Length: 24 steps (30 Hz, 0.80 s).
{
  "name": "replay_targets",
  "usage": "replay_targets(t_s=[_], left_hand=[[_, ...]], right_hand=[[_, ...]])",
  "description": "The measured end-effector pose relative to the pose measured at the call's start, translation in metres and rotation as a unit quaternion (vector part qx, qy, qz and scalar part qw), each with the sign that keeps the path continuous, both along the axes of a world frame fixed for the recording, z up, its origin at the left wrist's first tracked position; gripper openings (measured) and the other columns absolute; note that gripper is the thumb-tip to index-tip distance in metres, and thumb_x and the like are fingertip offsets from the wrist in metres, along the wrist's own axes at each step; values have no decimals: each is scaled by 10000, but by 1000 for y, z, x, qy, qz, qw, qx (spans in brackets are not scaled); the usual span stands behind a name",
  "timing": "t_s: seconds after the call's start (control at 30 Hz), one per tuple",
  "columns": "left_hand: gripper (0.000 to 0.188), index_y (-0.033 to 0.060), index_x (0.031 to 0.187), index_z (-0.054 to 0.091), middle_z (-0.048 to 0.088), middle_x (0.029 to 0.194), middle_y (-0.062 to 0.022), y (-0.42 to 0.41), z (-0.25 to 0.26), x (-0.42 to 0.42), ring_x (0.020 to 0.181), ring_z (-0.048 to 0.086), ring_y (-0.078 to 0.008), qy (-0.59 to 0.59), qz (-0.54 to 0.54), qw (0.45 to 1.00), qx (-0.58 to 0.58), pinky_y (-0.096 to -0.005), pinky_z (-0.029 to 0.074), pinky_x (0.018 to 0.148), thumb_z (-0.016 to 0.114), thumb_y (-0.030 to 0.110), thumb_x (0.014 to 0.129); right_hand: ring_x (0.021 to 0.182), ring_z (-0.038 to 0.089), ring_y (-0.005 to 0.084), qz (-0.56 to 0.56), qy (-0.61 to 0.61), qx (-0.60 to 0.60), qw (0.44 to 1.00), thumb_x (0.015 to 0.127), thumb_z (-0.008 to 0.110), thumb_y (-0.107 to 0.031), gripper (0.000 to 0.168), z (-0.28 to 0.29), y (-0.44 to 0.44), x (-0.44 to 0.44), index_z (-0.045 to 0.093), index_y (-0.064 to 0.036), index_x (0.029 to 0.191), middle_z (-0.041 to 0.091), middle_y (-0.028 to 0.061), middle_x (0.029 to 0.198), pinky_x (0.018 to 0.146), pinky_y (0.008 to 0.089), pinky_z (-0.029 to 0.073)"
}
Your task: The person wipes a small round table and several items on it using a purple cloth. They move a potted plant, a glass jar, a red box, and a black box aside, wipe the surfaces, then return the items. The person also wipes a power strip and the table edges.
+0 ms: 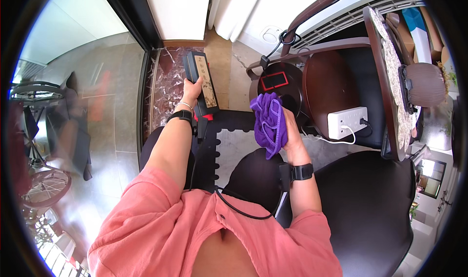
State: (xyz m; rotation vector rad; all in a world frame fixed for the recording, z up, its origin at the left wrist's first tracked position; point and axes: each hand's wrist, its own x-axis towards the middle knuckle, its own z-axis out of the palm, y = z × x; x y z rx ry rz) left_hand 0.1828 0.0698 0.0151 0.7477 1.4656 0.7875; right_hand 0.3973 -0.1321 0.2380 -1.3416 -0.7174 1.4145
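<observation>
My left hand (193, 89) grips a long dark box (202, 85) near its middle, thumb on top. The box has a tan label with writing and a picture, and it is over the reddish marble slab (169, 83) by the glass. Something red shows under and beside the box. In my right hand (291, 132) is a bunched purple cloth (269, 125), held in front of my knee; the cloth hides most of the fingers. Beyond the cloth, a black item with a red rim (274, 81) lies on a round dark seat or stand (280, 71).
A white power strip (347, 122) with plugs in it rests against dark brown furniture at the right. A black padded seat (362, 218) is beside my right arm. On the left stands a large glass pane (128, 79). A black cable (273, 52) hangs near the wall.
</observation>
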Motion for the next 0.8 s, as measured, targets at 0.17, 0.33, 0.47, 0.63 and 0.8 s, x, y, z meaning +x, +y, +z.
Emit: replay_targets(t_s=[0.17,0.33,0.47,0.63,0.8], left_hand=[[639,-100,1257,546,578,1232,-367,9,-2,-2,1189,576,-447,326,-161,932,-5,-472,475,1003,614,419,889],[520,-135,1111,627,655,1057,-352,8,-49,-39,1057,643,-453,235,-86,968,21,-478,511,913,559,331,889],[535,-84,1218,568,614,1165,-324,-6,-5,15,1161,574,-442,391,-100,914,52,-481,453,1000,615,328,880],[420,11,1236,560,634,1113,-124,-35,113,63,1078,587,-236,-74,-151,930,327,-340,443,977,648,310,955],[778,-43,1441,380,524,1355,-109,-75,193,72,1206,522,-171,-482,-413,771,43,-319,415,1053,720,390,890]], right_hand=[[1043,631,139,-7,19,-1,1000,1025,494,-407,504,-11,-1,10,597,1,1302,660,61,1193,933,286,489],[988,610,99,-26,35,53,998,1030,497,-365,457,11,16,-8,584,6,1281,648,35,1132,894,261,482],[974,595,92,-74,-86,100,988,1002,566,-260,398,17,13,6,580,11,1292,653,27,1106,891,258,471],[982,583,106,-72,-192,154,967,921,684,-165,391,33,24,-5,562,2,1254,637,31,1086,904,277,467],[906,555,91,-99,-215,159,958,919,716,-186,311,39,37,-11,573,-11,1132,605,12,992,836,261,469]])
